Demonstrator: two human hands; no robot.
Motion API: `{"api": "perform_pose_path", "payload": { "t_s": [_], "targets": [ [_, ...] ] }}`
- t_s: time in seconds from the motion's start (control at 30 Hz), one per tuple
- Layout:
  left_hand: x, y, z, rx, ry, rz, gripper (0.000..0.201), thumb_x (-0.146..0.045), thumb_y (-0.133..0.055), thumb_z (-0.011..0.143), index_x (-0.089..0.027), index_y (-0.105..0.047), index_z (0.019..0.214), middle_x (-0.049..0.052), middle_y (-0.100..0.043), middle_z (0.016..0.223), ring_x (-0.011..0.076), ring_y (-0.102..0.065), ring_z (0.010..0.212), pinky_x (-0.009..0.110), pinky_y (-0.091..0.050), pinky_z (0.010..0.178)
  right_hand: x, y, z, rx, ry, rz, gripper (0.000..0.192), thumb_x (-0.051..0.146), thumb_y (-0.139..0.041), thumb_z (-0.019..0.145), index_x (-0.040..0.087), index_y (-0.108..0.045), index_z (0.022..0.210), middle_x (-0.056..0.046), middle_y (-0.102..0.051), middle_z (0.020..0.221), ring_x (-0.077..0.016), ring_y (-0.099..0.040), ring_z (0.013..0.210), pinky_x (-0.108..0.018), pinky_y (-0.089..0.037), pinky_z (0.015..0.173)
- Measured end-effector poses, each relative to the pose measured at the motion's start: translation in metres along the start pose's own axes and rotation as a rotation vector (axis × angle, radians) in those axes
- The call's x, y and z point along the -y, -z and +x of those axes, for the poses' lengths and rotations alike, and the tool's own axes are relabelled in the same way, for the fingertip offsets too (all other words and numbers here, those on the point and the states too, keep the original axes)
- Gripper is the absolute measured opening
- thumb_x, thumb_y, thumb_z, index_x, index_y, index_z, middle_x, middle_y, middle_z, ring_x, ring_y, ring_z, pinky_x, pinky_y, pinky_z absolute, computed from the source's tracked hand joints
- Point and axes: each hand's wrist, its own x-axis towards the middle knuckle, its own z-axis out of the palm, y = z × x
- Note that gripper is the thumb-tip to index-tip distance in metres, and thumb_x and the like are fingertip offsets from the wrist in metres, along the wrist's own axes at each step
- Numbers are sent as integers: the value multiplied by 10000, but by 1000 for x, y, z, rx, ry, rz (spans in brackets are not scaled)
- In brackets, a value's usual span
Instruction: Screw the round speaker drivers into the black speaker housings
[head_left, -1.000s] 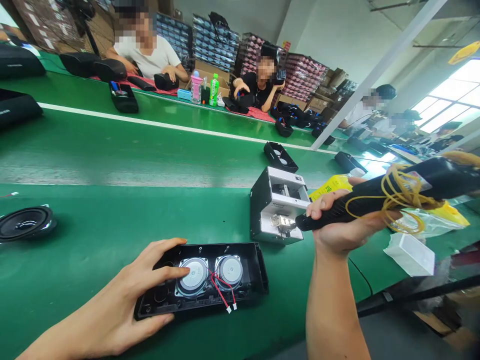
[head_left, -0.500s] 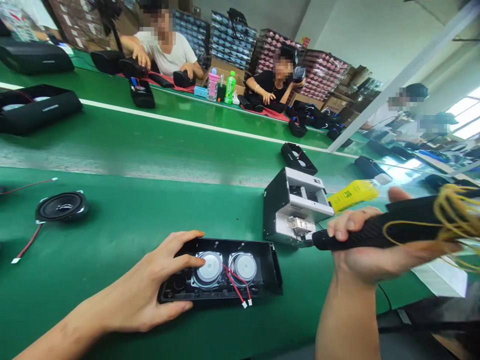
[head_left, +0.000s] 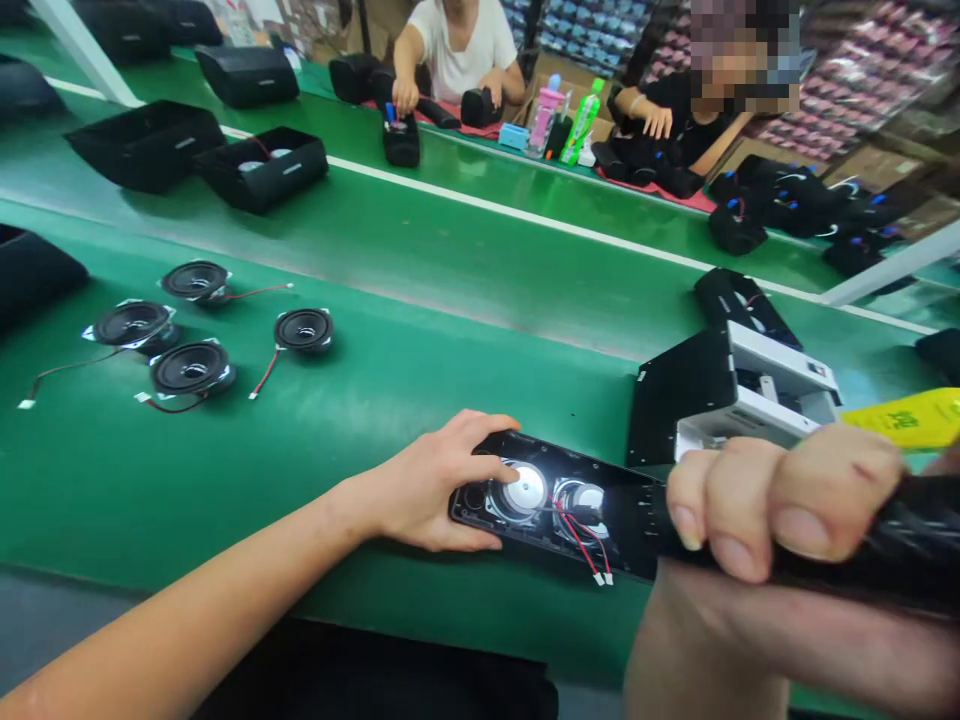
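Note:
My left hand (head_left: 427, 485) grips the left end of a black speaker housing (head_left: 551, 448), thumb along the near edge and a finger on the left round driver (head_left: 527, 488). A second driver (head_left: 589, 498) sits beside it; red and dark wires with white plugs (head_left: 598, 578) hang over the near edge. My right hand (head_left: 780, 510) is wrapped around a black electric screwdriver (head_left: 911, 535), held nearly level over the housing's right end. Its dark front end points at the right driver; whether the tip touches a screw cannot be made out.
A black and white screw feeder (head_left: 675, 400) stands behind my right hand, beside a yellow bottle (head_left: 907, 418). Several loose speaker drivers (head_left: 193, 368) lie at left on the green bench (head_left: 360, 400). Other housings (head_left: 262, 170) stand farther back. Two people work across the bench.
My right hand has brought the screwdriver from beside the feeder to over the housing's right driver. The left hand keeps its hold on the housing. The view has swung left.

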Motion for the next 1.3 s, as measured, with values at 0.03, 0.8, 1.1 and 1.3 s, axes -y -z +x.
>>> {"api": "perform_pose_path", "payload": {
  "t_s": [0.03, 0.8, 1.1, 1.3],
  "targets": [
    [0, -1, 0, -11, -8, -5, 543, -489, -879, 834, -220, -697, 1270, 196, -485, 1590, 382, -518, 1406, 572, -528, 1137, -5, -10, -1, 7, 3, 27, 457, 459, -745, 964, 390, -626, 1400, 114, -583, 659, -89, -424, 360, -253, -442, 396],
    [-1, -4, 2, -32, -32, 7, 509, -498, -863, 847, -200, -732, 1238, 185, -509, 1570, 365, -524, 1366, 555, -539, 1130, -57, -36, -18, 46, -5, -61, 538, 692, -599, 973, 288, -613, 1329, 84, -637, 649, -134, -448, 358, -297, -437, 376],
    [1, -2, 5, -24, -66, 32, 526, -568, -848, 849, -206, -761, 1221, 182, -536, 1526, 362, -546, 1318, 533, -530, 1127, -62, -44, -30, 96, 23, 30, 455, 643, -631, 1004, 276, -715, 1260, 62, -650, 665, -113, -481, 388, -280, -478, 414],
    [3, -3, 7, -56, -128, 43, 515, -572, -847, 845, -203, -782, 1199, 196, -575, 1454, 336, -589, 1248, 513, -514, 1139, -67, -44, -41, 156, 33, 14, 336, 552, -703, 1012, 285, -723, 1216, 73, -611, 646, -112, -481, 387, -266, -450, 410]
  ]
}}
